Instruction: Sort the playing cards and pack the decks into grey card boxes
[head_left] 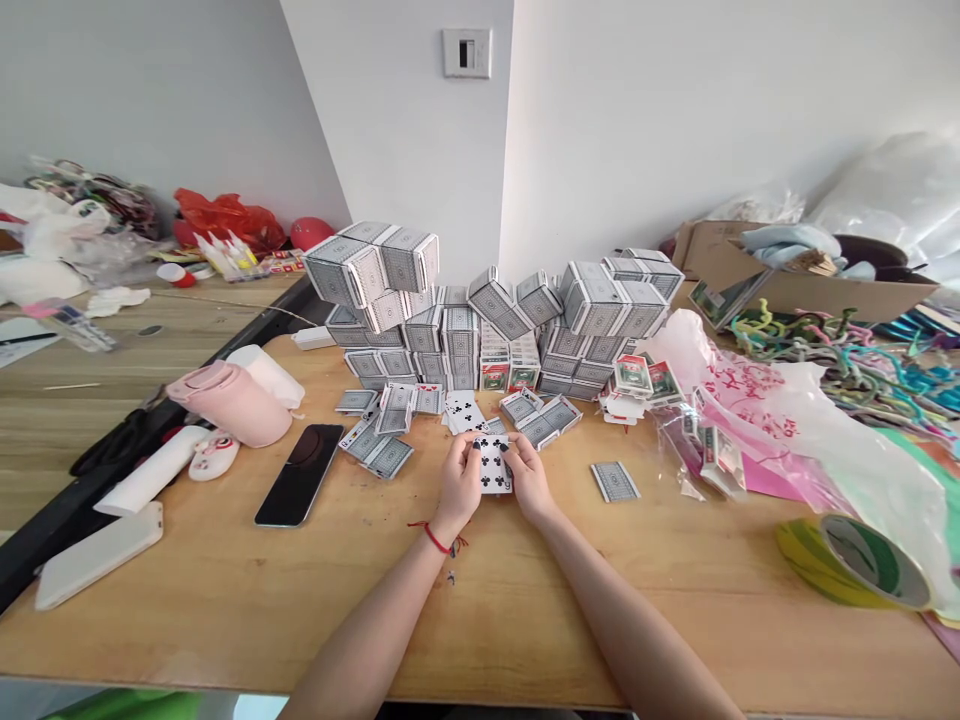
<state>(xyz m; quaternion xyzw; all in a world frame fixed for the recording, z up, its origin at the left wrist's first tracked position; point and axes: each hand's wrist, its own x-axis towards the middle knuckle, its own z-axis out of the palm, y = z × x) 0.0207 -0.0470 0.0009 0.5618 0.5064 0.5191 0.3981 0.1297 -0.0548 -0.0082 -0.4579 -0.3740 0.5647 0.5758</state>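
My left hand (459, 482) and my right hand (529, 480) meet at the middle of the wooden table (480, 610), both gripping a small bunch of playing cards (491, 465). A club card faces up on top, and my fingers cover part of it. Just beyond lie more face-up club cards (463, 412). Loose grey-backed card packs (379, 445) sit to the left of my hands. A single pack (615, 481) lies apart to the right. Behind everything rises a tall pile of stacked card packs (450, 340).
A black smartphone (298, 475), a pink flask (229, 403) and white cases lie at the left. Plastic bags (780, 420) and a roll of tape (855, 562) lie at the right. Behind them stands a cardboard box (757, 280) beside tangled pipe cleaners (847, 355).
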